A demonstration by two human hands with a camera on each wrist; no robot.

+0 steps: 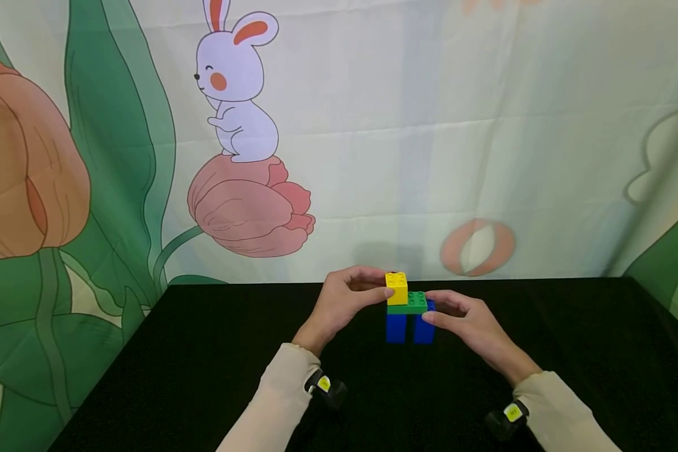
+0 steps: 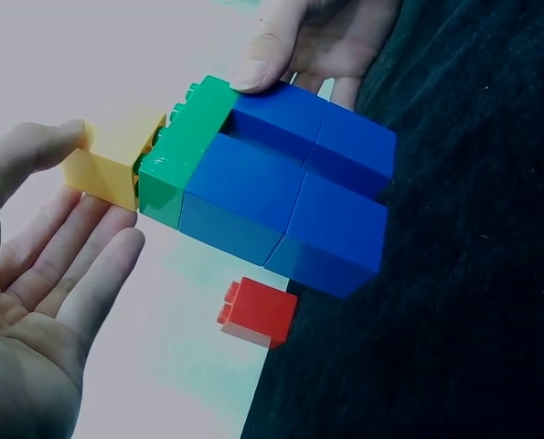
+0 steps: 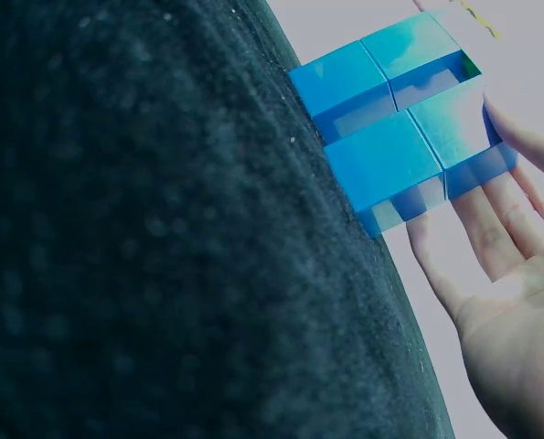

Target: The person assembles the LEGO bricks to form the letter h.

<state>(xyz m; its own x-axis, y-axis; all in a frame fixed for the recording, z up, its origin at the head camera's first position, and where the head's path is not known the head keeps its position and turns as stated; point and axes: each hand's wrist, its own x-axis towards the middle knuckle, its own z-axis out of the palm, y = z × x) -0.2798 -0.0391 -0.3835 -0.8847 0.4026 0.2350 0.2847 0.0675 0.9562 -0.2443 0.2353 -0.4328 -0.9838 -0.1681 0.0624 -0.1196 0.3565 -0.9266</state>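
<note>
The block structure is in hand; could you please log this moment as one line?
left hand: pinches yellow block; right hand: holds upper right blue block; green block: across two blue columns; red block: apart

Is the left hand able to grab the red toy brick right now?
Probably not right away: the left hand is busy pinching the yellow toy brick. If it let go, the way might be free, since nothing covers the red toy brick in the left wrist view.
</note>
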